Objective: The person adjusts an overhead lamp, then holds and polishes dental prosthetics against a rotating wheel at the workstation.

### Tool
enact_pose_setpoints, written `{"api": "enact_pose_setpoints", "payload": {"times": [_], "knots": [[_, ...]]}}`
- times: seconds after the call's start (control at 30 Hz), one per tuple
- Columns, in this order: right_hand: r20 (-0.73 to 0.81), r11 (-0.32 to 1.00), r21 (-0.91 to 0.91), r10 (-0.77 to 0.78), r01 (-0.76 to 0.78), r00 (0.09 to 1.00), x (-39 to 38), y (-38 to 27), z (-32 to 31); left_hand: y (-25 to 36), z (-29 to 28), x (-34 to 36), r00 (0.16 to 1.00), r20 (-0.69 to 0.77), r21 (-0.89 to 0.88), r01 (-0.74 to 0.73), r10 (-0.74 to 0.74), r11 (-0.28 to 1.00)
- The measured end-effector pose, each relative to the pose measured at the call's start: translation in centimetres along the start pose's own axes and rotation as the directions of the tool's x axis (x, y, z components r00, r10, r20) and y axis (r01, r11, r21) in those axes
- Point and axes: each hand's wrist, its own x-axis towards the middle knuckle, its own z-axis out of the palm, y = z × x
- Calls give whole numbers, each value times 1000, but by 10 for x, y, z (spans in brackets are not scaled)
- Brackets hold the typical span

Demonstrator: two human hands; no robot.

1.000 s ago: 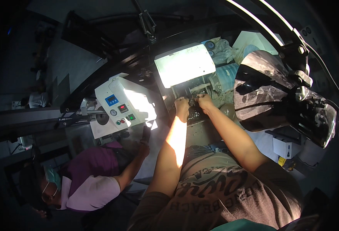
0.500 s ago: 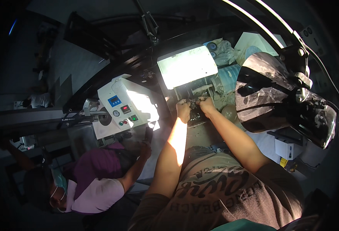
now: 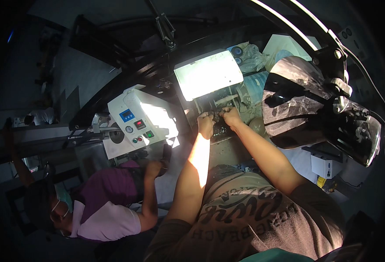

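My left hand (image 3: pixel 206 125) and my right hand (image 3: pixel 232 117) are close together over a wet, dirty trough (image 3: pixel 221 131) of a bench machine. Both have their fingers closed. Whatever they pinch is small and dark, and I cannot make it out. Just beyond the fingers are the machine's bars and dark working parts (image 3: pixel 207 106). Above these sits a white cover (image 3: pixel 208 75), brightly lit by the sun. A blue-green ribbed cylinder (image 3: pixel 254 89) lies to the right of the machine.
To the left stands a white control box (image 3: pixel 131 118) with displays and buttons. A large smudged dark lamp or shield (image 3: pixel 301 102) hangs at the right on an arm. Plastic bags (image 3: pixel 252 59) lie behind the machine. A masked co-worker (image 3: pixel 109 201) in purple works at the lower left.
My right hand has shifted slightly up and left, its wrist turned a little. My left hand stays almost in place. The co-worker's head and near arm have moved. The whole view has shifted slightly.
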Motion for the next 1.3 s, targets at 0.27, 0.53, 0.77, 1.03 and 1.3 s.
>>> {"api": "enact_pose_setpoints", "payload": {"times": [0.27,0.53,0.77,1.03,1.3], "knots": [[46,996,68,-53,50,998,0,14,-4,-6,-8,-4,997,57,16,-49,48,999],[-41,976,73,208,-205,977,22,6,8,1,-12,10,997,-59,17,51,-50,999],[-37,963,-8,268,-268,963,52,33,-2,2,5,5,995,-87,-78,41,-48,996],[43,937,71,340,-342,939,42,19,4,-3,-19,17,998,-16,-62,64,-66,996],[17,982,113,149,-150,989,20,11,-3,-1,-11,8,995,49,45,81,-83,996]]}}
